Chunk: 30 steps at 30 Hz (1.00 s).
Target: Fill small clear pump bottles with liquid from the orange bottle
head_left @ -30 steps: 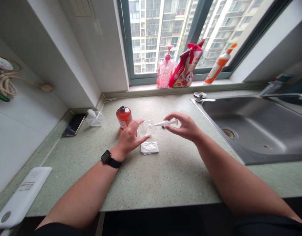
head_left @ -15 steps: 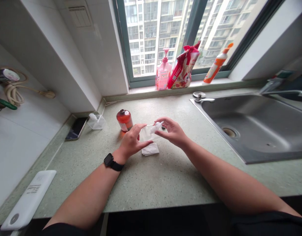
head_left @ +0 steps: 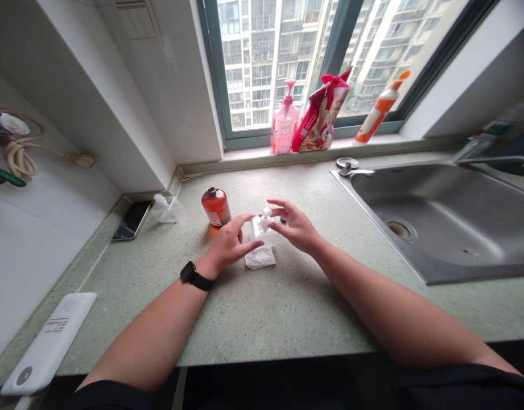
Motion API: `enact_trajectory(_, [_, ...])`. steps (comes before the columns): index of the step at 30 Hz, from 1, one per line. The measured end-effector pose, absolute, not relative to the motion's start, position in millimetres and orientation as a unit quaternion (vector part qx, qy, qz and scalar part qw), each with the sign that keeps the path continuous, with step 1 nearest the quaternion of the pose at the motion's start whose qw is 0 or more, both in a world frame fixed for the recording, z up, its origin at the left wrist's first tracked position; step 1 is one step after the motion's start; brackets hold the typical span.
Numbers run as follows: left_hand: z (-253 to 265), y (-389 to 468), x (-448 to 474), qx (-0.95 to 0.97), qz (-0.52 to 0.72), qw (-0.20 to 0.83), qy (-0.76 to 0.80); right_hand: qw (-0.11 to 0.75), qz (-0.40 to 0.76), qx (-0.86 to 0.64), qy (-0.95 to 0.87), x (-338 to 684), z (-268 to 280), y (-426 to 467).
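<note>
A clear square pump bottle (head_left: 257,229) stands upright on the counter between my hands. My left hand (head_left: 231,242) curves around its left side, thumb at the front and index finger at the back. Its white pump head (head_left: 265,215) is at the fingertips of my right hand (head_left: 296,226); thumb and fingers are bent around the collar, and exact contact is hard to make out. In front of the bottle lies a folded white tissue (head_left: 260,258). Beyond my left hand is an amber bottle (head_left: 216,208) without a cap. A small dark object (head_left: 283,220) is partly hidden by my right hand.
At the left are a clear container with a white pump top (head_left: 166,209), a phone (head_left: 132,221) and a long white device (head_left: 50,344). A steel sink (head_left: 415,250) lies right. On the sill stand a pink pump bottle (head_left: 284,128), a red bag (head_left: 324,117) and an orange-white bottle (head_left: 378,114).
The pump head has turned: its spout pointed right and now points toward the window. My right fingers have spread slightly and shifted. My left hand keeps almost the same place.
</note>
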<state>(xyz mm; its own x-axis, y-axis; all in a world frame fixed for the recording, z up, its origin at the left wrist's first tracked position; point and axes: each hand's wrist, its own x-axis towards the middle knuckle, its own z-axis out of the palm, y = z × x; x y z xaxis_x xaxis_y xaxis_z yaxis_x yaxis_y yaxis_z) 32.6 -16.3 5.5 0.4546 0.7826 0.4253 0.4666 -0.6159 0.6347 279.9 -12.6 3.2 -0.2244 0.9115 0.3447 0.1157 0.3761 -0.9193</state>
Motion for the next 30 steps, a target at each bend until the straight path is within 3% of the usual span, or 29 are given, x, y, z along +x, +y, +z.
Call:
enact_trajectory(10, [4.6, -12.4, 31.3, 0.812, 0.329, 0.297, 0.380, 0.476, 0.441, -0.370, -0.665, 280.0, -1.1, 2.2])
enact_trajectory(22, [0.0, -5.1, 27.2, 0.794, 0.356, 0.266, 0.415, 0.525, 0.427, -0.406, -0.614, 302.3, 8.5, 2.1])
enact_trajectory(30, [2.9, -9.9, 29.1, 0.811, 0.362, 0.249, 0.387, 0.480, 0.458, -0.352, -0.660, 282.3, 1.0, -8.9])
